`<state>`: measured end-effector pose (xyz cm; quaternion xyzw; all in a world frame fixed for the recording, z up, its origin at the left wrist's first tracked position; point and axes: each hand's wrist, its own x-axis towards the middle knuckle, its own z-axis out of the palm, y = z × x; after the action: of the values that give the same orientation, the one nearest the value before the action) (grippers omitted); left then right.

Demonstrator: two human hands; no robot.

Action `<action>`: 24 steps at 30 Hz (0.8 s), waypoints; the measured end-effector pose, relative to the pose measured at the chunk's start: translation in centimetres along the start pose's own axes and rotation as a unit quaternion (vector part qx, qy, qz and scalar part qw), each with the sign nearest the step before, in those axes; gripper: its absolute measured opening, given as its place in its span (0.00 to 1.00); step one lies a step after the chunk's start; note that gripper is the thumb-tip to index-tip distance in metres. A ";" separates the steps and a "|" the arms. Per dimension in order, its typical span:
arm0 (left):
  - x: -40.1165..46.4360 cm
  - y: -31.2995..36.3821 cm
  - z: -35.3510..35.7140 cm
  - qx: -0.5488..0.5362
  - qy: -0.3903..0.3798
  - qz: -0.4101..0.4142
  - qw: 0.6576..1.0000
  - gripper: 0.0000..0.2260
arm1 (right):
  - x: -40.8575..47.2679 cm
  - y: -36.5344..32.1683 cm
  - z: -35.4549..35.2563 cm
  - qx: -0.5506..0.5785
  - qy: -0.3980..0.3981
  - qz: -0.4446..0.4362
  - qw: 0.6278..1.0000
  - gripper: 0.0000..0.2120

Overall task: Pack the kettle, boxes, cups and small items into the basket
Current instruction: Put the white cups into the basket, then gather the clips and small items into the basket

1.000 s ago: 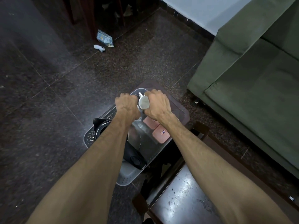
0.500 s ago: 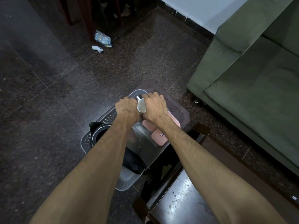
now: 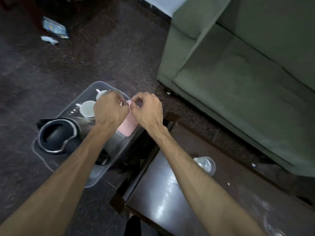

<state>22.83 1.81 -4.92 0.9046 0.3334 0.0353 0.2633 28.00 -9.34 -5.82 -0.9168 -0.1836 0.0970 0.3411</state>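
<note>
A grey perforated basket (image 3: 94, 180) sits on the floor beside the table. In it stand a steel kettle with a black lid (image 3: 55, 135), two white cups (image 3: 87, 109) (image 3: 100, 93) at the far end, and a pink box (image 3: 127, 127) on the right side. My left hand (image 3: 110, 110) and my right hand (image 3: 148, 110) hover close together over the basket's far right part, fingers curled in, with nothing visible in them. Their fingertips are near the pink box's far end; I cannot tell whether they touch it.
A dark low table (image 3: 167, 193) stands at the lower right with a clear glass (image 3: 205, 165) on it. A green sofa (image 3: 238, 79) fills the right. A blue packet (image 3: 54, 28) and white scrap (image 3: 49, 40) lie on the dark stone floor.
The white cup that my right hand held now stands in the basket with the other cup. Both hands have let go and shifted right, over the pink box. The view has dropped closer.
</note>
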 end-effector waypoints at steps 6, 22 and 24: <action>-7.9 6.9 5.2 -0.062 -0.073 0.051 0.994 0.05 | -6.2 7.3 -6.7 0.024 0.077 0.096 0.992 0.06; -31.6 19.2 19.9 -0.012 -0.288 0.204 0.935 0.06 | -29.1 30.0 -22.5 0.043 0.189 0.381 0.904 0.07; -33.4 19.3 21.5 0.006 -0.297 0.206 0.932 0.07 | -31.8 32.5 -22.9 0.037 0.176 0.422 0.889 0.06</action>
<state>13.36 -41.02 -10.02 0.9243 0.0467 -0.1833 0.3316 14.70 -58.39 -8.45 -0.8966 0.2873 0.0751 0.3284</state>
